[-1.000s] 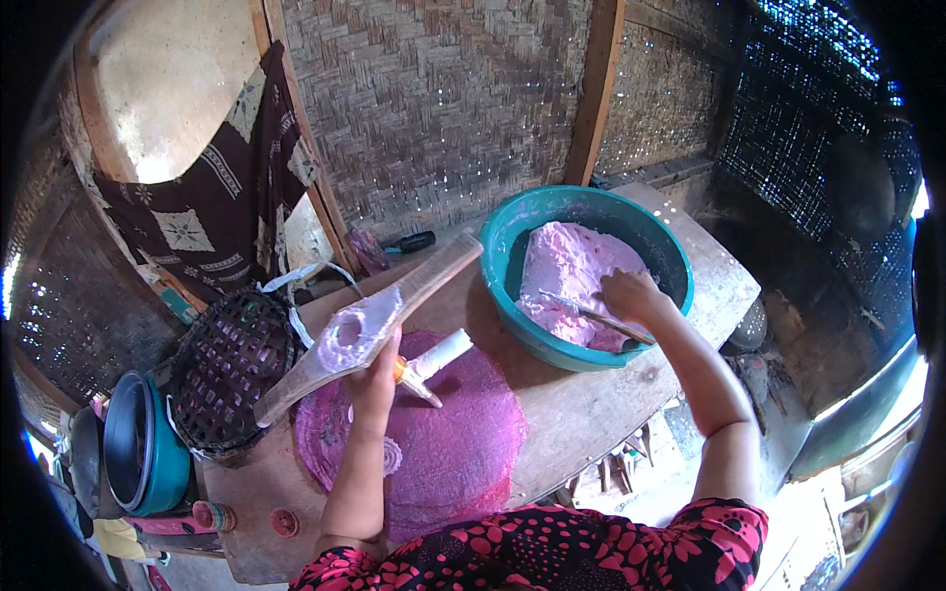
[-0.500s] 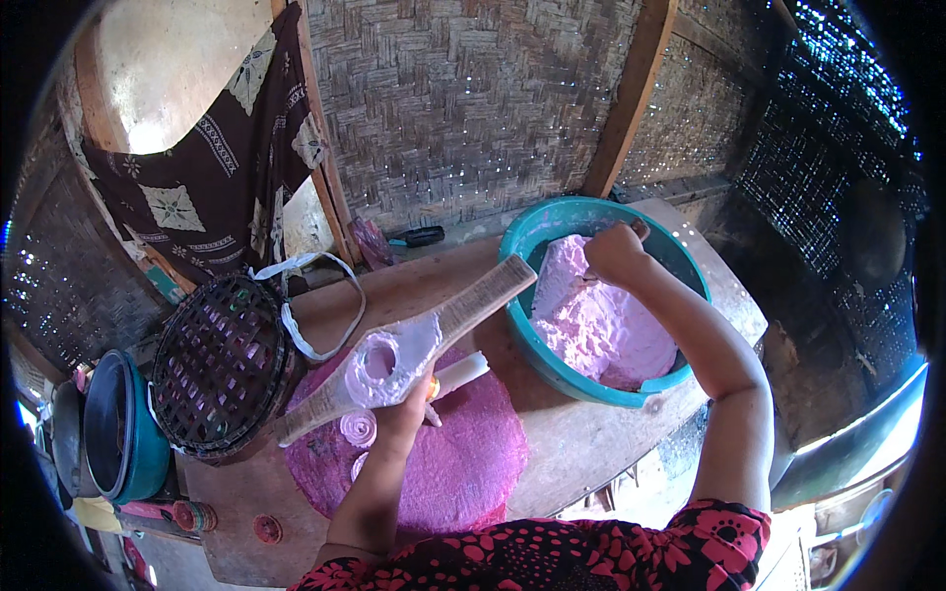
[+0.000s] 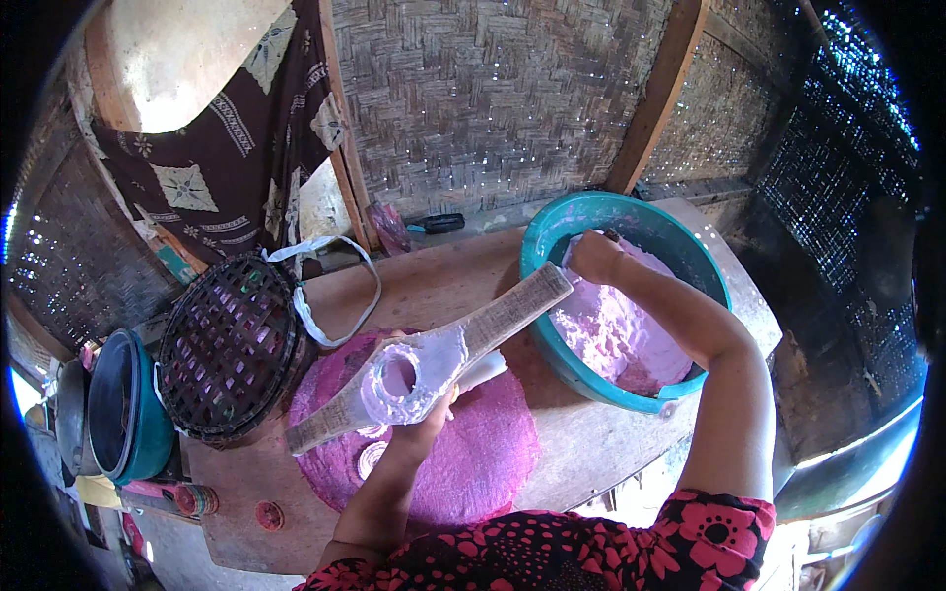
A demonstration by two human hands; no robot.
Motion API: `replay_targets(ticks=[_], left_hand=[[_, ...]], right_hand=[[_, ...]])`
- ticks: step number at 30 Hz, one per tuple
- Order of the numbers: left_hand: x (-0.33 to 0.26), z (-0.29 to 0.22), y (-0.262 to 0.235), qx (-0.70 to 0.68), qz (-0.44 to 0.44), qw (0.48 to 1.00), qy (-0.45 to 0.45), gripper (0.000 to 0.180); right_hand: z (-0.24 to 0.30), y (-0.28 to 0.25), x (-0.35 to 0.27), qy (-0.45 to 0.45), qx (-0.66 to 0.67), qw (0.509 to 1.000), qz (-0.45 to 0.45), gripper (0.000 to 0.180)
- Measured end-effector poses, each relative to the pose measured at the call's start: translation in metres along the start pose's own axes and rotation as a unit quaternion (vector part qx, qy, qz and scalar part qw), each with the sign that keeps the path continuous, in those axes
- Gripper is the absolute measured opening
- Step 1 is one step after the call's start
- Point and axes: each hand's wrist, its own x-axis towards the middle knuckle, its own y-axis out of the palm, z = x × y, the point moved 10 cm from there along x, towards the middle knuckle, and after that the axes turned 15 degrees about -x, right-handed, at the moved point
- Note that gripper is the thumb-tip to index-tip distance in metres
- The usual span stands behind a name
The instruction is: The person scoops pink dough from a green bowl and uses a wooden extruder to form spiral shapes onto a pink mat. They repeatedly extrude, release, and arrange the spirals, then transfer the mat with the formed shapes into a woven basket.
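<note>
Right now the left hand is in the middle of the frame, low down. Its fingers are curled around a long wooden mold and hold it from below. The mold is tilted, with one end near the black basket at the left and the other end touching the rim of the teal bowl at the right. Pink dough sticks around the round hole in the mold. Under the hand lies a round pink mat on the wooden table.

Over at the upper right of the frame, the right hand is inside the teal bowl. Its fingers are bent and pressed together in a fist on the pink dough that fills the bowl. I cannot tell what they pinch.

Beside the basket, a white strap lies in a loop on the table. At the far left sits a dark pot with a teal side. A brown patterned cloth hangs on the woven wall at the upper left.
</note>
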Motion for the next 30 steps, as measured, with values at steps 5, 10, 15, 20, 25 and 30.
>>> replay_targets(ticks=[5, 10, 15, 20, 25, 30], left_hand=[[-0.009, -0.001, 0.001, 0.010, -0.029, 0.998, -0.048, 0.033], [0.009, -0.078, 0.011, 0.125, -0.039, 0.984, 0.123, 0.030], [0.035, -0.180, 0.034, 0.262, 0.144, 0.853, 0.427, 0.024], [0.050, -0.162, 0.052, 0.444, 0.195, 0.798, 0.357, 0.038], [0.016, -0.173, 0.054, 0.462, 0.161, 0.760, 0.428, 0.029], [0.004, -0.188, 0.047, 0.469, 0.150, 0.757, 0.430, 0.030]], right_hand=[[-0.004, -0.017, -0.031, 0.052, 0.093, 0.993, 0.040, 0.019], [-0.030, -0.042, -0.114, 0.220, 0.280, 0.930, 0.085, 0.037], [-0.075, -0.104, -0.226, 0.252, 0.396, 0.880, 0.069, 0.040], [-0.065, -0.188, -0.273, 0.159, 0.685, 0.707, 0.072, 0.040], [-0.032, -0.249, -0.260, 0.058, 0.802, 0.591, 0.056, 0.030], [-0.025, -0.273, -0.232, 0.040, 0.760, 0.644, 0.073, 0.027]])
